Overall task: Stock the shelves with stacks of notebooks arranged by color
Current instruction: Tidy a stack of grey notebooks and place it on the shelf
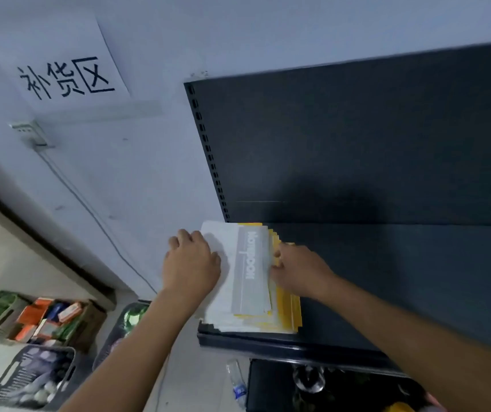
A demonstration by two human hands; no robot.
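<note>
A stack of notebooks (250,281) lies at the left end of the dark shelf (401,278). The top one is white with a grey band, and yellow notebooks (293,310) fan out beneath it on the right. My left hand (190,263) rests flat on the stack's left edge, fingers curled over its far corner. My right hand (297,270) presses against the stack's right side, fingertips touching the yellow edges. Neither hand lifts the stack.
The shelf's back panel (357,144) rises behind, with a slotted upright (208,150) at its left. On the floor to the left stand baskets of goods (39,316) and a dark crate (34,376). A plastic bottle (236,382) lies below the shelf edge. A paper sign (62,69) hangs on the wall.
</note>
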